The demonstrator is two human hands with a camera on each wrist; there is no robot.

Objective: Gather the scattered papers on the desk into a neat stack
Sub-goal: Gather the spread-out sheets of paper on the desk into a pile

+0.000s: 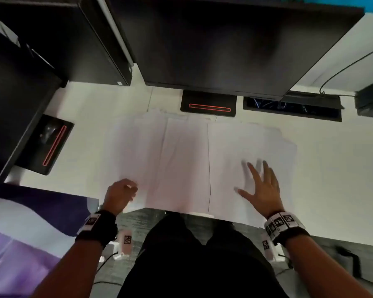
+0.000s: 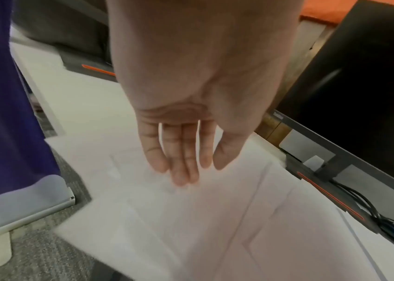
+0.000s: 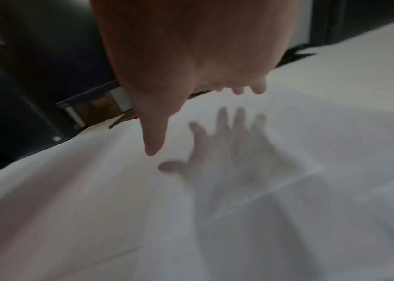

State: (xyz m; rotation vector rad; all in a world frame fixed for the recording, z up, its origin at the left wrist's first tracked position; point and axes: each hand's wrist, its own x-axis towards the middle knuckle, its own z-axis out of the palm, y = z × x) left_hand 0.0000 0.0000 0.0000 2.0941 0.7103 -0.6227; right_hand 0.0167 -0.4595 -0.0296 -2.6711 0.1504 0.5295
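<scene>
Several white paper sheets [image 1: 181,158] lie overlapping across the middle of the white desk [image 1: 336,168], reaching its near edge. My left hand [image 1: 122,193] is at the lower left corner of the spread. In the left wrist view its fingers [image 2: 183,161] point straight down, close together, just over a sheet [image 2: 215,228]; contact is unclear. My right hand [image 1: 261,188] hovers over the right-hand sheets with fingers spread. In the right wrist view the right hand [image 3: 186,85] casts a separate shadow on the paper [image 3: 118,209] below, and it holds nothing.
A large black monitor [image 1: 224,50] stands behind the papers, its base with a red line [image 1: 209,105] touching their far edge. A second monitor [image 1: 15,93] and base [image 1: 47,145] stand at the left. A cable slot [image 1: 291,107] lies at back right. A purple panel [image 1: 19,244] sits lower left.
</scene>
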